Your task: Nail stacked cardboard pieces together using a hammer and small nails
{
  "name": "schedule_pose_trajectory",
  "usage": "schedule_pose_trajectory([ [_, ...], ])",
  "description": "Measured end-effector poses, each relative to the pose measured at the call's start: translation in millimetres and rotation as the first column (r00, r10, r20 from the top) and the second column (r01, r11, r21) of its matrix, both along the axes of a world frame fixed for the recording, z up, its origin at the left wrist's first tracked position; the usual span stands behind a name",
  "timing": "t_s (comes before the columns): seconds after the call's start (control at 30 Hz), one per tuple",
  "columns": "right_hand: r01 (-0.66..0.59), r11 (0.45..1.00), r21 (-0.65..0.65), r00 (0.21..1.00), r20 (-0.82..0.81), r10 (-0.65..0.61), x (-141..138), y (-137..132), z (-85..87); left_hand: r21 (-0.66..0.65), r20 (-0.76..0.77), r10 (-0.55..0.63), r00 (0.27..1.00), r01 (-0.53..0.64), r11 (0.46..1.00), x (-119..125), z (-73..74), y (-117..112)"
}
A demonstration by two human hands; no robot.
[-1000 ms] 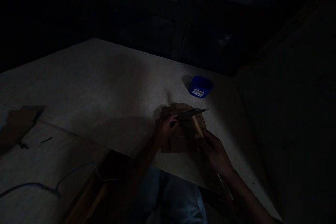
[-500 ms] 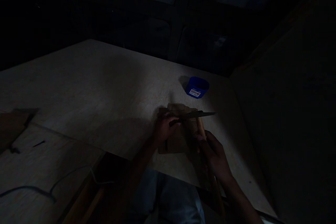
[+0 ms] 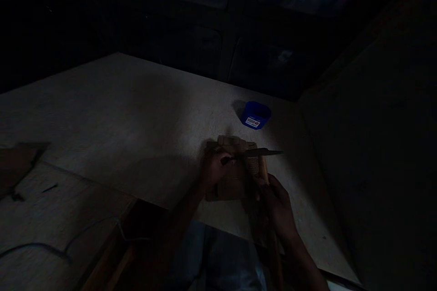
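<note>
The scene is very dark. My left hand [image 3: 215, 168] is closed round the dark handle of a knife [image 3: 262, 153], whose blade points right across the top of a light wooden stick [image 3: 262, 170]. My right hand [image 3: 275, 200] grips that stick lower down and holds it slanting up over a brown cardboard piece [image 3: 229, 182] on the pale table [image 3: 136, 113]. The blade rests against the stick's upper end.
A small blue tub [image 3: 256, 115] with a label stands just beyond the cardboard. At the far left lie another cardboard scrap [image 3: 15, 163] and a thin cable [image 3: 68, 245]. The table's near edge runs by my lap, and a dark panel rises on the right.
The knife blade has slid to the right and slightly down along the stick's end. The stick now stands more upright, and my right hand has shifted with it.
</note>
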State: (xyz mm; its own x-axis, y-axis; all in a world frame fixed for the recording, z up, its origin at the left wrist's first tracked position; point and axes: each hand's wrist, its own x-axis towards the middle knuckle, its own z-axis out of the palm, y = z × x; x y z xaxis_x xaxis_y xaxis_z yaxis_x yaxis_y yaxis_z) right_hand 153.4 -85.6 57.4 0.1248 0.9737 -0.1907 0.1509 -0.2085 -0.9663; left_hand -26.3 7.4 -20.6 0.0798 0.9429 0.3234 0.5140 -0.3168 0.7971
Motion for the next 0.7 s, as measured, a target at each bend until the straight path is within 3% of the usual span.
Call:
schedule_pose_trajectory([
  [0.13,0.05,0.998,-0.042,0.995,-0.081,-0.054,-0.9,-12.6,-2.8,0.024,-0.017,-0.009,1.0,0.01,1.0,-7.4,10.8,-8.3],
  [0.27,0.052,0.996,-0.074,0.992,-0.113,-0.06,-0.3,-23.1,-6.0,0.156,0.014,0.05,0.999,-0.052,0.986,-30.5,26.2,-21.9],
  [0.37,0.04,0.997,-0.071,0.994,-0.098,-0.047,0.7,-28.8,-7.6,0.199,0.103,0.134,0.986,-0.152,0.968,-57.5,36.9,-33.2],
  [0.47,0.027,0.998,-0.06,0.995,-0.094,-0.032,-0.9,-33.8,-7.1,0.158,0.143,0.297,0.944,-0.318,0.935,-90.8,40.1,-48.5],
  [0.57,0.014,0.996,-0.091,0.992,-0.123,-0.025,-6.7,-39.3,-4.5,0.075,0.158,0.517,0.842,-0.532,0.843,-131.2,30.5,-70.5],
  [0.63,0.018,0.993,-0.119,0.991,-0.13,-0.033,-11.6,-44.0,-3.2,0.049,0.189,0.657,0.73,-0.675,0.736,-162.6,19.2,-88.5],
  [0.7,0.006,0.989,-0.146,0.992,-0.124,-0.024,-16.7,-48.7,-4.1,0.049,0.231,0.781,0.58,-0.809,0.586,-196.9,8.2,-107.8],
])
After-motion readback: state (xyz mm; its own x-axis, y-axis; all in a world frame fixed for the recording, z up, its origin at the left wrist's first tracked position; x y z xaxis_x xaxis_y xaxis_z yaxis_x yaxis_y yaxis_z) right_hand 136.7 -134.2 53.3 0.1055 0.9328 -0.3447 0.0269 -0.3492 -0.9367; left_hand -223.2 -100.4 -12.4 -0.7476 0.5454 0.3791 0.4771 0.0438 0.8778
